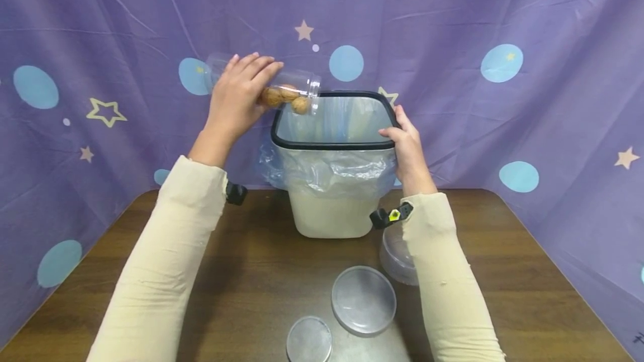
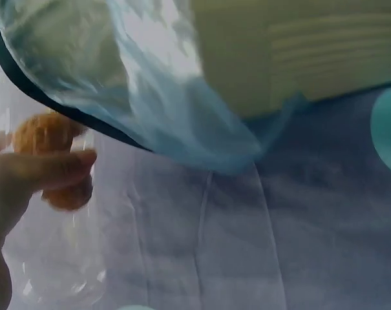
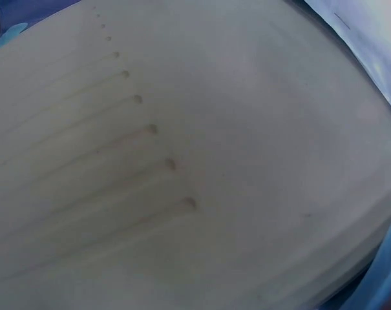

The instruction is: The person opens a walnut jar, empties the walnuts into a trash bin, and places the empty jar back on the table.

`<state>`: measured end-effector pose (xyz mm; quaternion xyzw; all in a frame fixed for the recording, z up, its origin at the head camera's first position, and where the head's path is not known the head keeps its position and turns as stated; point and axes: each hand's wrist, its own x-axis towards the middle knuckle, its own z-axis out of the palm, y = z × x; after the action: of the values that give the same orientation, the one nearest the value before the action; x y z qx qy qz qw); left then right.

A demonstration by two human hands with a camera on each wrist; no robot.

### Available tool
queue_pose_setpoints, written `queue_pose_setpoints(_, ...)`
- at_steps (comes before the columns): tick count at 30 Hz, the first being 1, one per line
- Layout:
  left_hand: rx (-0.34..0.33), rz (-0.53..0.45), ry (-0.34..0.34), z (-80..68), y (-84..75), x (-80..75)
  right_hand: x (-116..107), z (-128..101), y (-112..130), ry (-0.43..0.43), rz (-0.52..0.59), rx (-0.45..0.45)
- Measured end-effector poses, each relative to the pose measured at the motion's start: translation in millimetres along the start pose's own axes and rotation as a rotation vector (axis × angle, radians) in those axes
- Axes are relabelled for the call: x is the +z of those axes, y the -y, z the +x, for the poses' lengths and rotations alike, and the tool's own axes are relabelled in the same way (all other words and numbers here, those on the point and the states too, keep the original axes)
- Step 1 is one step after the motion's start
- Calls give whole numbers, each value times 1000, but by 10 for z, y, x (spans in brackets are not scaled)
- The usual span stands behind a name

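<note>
My left hand (image 1: 240,91) grips a clear plastic jar (image 1: 218,65) on its side, its mouth tipped over the left part of the bin's rim. Inside the jar, several brown walnuts (image 1: 300,105) lie near the mouth; the left wrist view shows some walnuts (image 2: 43,132) behind the thumb. A white trash bin (image 1: 334,214) with a black rim stands on the table, lined with a translucent bluish bag (image 1: 327,169) folded over its outside. On the bin's right side, my right hand (image 1: 410,152) holds the rim, thumb over the edge. Only the bin's ribbed wall (image 3: 247,142) fills the right wrist view.
Two round lids, a larger lid (image 1: 364,300) and a smaller lid (image 1: 309,341), lie on the wooden table (image 1: 246,289) in front of the bin. A clear round container (image 1: 397,256) sits partly behind my right forearm. Purple patterned cloth (image 1: 427,27) hangs close behind the bin.
</note>
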<state>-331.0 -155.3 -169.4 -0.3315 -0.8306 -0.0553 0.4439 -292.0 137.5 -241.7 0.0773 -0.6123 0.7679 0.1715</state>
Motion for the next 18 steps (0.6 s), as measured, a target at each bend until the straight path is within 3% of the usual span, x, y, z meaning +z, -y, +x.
queue_pose_setpoints(4, 44, -12, 2, 40, -50, -3, -5, -6, -1, -7, 1, 7)
queue_pose_setpoints(9, 47, 10, 0, 68, -59, -24, 2, -7, -1, -1, 14, 7)
queue_pose_setpoints(18, 79, -35, -6, -18, 42, 47, 5, 1, -8, 1, 17, 10)
